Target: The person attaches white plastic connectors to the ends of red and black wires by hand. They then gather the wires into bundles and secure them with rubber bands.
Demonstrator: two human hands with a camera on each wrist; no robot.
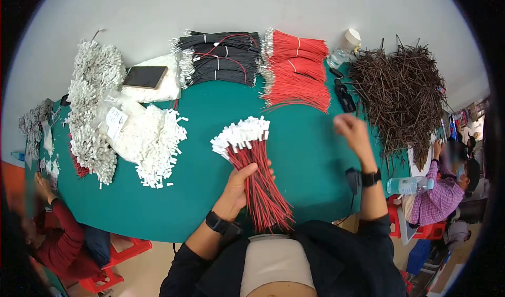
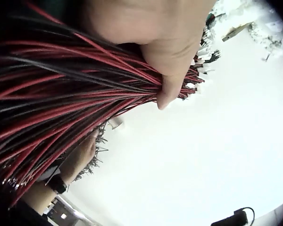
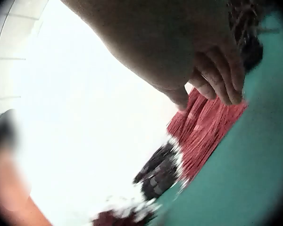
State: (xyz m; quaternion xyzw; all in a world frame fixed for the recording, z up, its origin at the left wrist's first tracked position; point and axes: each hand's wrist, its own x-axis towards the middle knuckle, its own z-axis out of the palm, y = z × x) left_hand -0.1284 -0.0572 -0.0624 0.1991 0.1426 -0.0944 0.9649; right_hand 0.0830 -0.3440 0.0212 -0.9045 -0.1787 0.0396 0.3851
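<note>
In the head view my left hand (image 1: 236, 186) grips a thick bundle of red and black wires (image 1: 265, 199) around its middle. White connectors (image 1: 244, 134) fan out at the upper end of the bundle, and the loose wire ends spread toward my body. The left wrist view shows the thumb (image 2: 167, 89) lying across the wires. My right hand (image 1: 353, 134) is raised off to the right, close to the brown pile. Its fingers (image 3: 221, 77) are loosely bent with nothing between them, overlapping the red wire bundles (image 3: 203, 127) in the right wrist view.
Along the back lie tied black wire bundles (image 1: 223, 60) and red wire bundles (image 1: 297, 68). White connectors (image 1: 158, 144) are heaped at left beside a plastic bag (image 1: 118, 123) and a phone (image 1: 145, 77). Dark brown strips (image 1: 400, 92) pile up at right, near a bottle (image 1: 407, 185). Other people sit on both sides.
</note>
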